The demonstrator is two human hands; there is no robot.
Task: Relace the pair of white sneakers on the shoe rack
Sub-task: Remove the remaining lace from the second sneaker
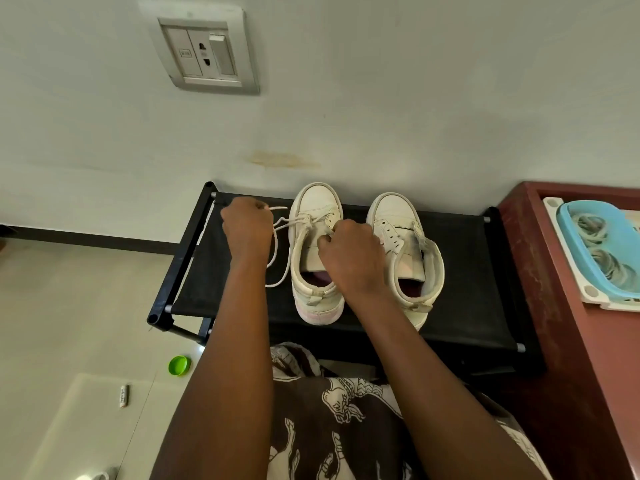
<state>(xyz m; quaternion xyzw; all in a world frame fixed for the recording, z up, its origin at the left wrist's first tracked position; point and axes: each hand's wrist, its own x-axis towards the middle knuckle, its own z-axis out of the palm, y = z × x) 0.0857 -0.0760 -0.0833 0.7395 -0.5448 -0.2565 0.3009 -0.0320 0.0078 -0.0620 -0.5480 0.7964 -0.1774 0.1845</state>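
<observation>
Beside sneaker, left hand around lace.

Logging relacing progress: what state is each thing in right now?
Left sneaker: laced through its front eyelets only.
Right sneaker: unlaced, eyelets empty.
Lace: threaded in left sneaker, loose ends trailing on the shoe rack.
Left hand: grips lace, held out leftward.
Right hand: apparently pinches lace at left sneaker's eyelets.
Wall socket: nothing plugged in.

A grey socket plate sits high on the pale wall, with a yellowish stain lower down. A green lid and a small white tube lie on the floor. A blue basket rests in a white tray on the red-brown counter.
</observation>
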